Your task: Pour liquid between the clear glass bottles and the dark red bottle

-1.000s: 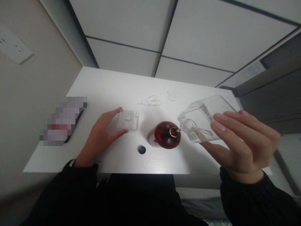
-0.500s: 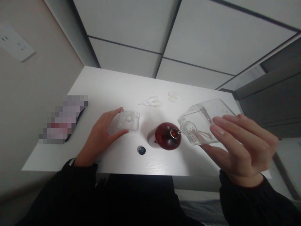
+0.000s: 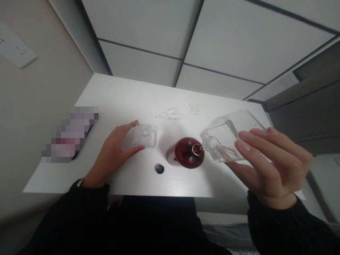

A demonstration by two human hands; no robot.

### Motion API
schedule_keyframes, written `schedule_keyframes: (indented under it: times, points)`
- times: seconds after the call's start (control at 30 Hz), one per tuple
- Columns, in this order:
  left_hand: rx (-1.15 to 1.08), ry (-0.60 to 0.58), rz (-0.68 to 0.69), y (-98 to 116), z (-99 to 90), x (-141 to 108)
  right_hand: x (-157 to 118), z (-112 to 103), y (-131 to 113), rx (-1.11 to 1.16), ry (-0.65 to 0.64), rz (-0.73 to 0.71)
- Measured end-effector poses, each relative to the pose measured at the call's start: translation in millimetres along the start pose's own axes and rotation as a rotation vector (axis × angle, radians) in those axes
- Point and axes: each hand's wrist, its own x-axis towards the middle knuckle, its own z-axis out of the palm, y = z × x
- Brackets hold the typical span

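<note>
My right hand [image 3: 276, 159] is wrapped round a clear square bottle [image 3: 236, 122], tipped with its threaded neck toward the left. A thin trickle of clear liquid runs from its lip into the open mouth of a reddish-brown bottle [image 3: 186, 157], which stands upright on the table. To the left, my left hand [image 3: 113, 150] has its thumb and fingers round two edges of a clear square lid [image 3: 150, 140] resting on the tabletop. A small dark round cap [image 3: 159, 169] lies in front of the brown bottle.
The white table [image 3: 127, 95] backs onto pale panels. Clear pointed plastic pieces [image 3: 172, 114] lie behind the brown bottle, beside a small translucent scalloped piece [image 3: 194, 108]. A blurred flat object [image 3: 73, 132] lies at the left, below a wall socket [image 3: 17, 46].
The view has shifted very slightly. Both hands keep their holds, and the tilted bottle stays at the brown bottle's mouth with liquid still running.
</note>
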Motion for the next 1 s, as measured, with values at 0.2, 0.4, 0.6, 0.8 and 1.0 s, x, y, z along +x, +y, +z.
schedule_keyframes:
  times: [0.2, 0.4, 0.6, 0.8, 1.0]
  points:
    - [0.008, -0.010, -0.018, 2.8, -1.3, -0.1, 1.4, 1.0, -1.2, 0.004, -0.007, -0.016]
    - [0.011, -0.007, 0.001, 2.7, -1.3, -0.8, 3.2, 0.9, -0.8, -0.002, -0.008, -0.027]
    - [0.015, 0.010, 0.008, 0.7, 0.4, -0.4, 3.9, 0.7, 0.0, 0.000, -0.007, -0.030]
    - [0.005, -0.008, -0.011, 2.8, -0.4, 0.5, 2.8, 0.6, 1.1, 0.004, -0.004, -0.021]
    - [0.011, -0.011, -0.014, 3.5, -1.1, 0.9, 2.6, 0.2, 0.4, -0.007, -0.004, -0.017]
